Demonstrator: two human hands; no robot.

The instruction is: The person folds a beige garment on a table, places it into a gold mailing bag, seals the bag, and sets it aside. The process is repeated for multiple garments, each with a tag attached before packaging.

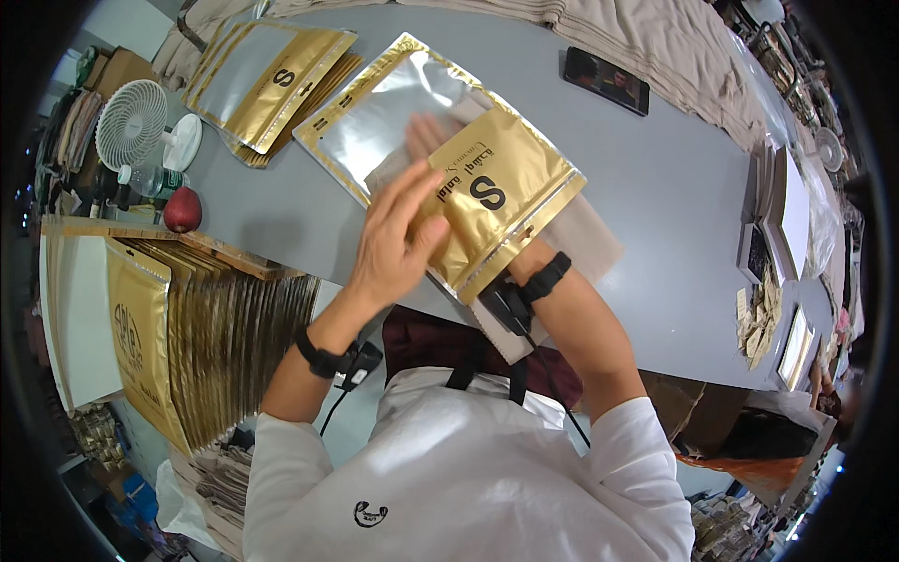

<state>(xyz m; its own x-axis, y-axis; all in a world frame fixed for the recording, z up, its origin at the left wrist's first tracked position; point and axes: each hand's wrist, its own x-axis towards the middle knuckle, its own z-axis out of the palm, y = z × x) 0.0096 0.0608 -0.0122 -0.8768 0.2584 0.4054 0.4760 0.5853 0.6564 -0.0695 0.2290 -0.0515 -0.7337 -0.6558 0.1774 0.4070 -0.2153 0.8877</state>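
Note:
A gold and silver packaging bag (506, 178) with a clear front window lies at a slant on the grey table before me. My left hand (398, 239) is open over its near left edge, fingers stretched and thumb apart. My right forearm runs up to the bag's near edge, and the gold panel hides most of that hand. Beyond the panel, the blurred fingertips of my right hand (426, 138) show over the silver part; whether they grip anything is unclear. Thin beige cloth (585, 229) sticks out beside the bag, partly hidden by it.
More gold bags (272, 84) lie stacked at the far left. Many stand in a row (206, 347) at the near left. A fan (133, 122), a bottle (153, 180) and a red fruit (183, 210) are beside them. A phone (607, 81) lies near beige fabric (674, 56).

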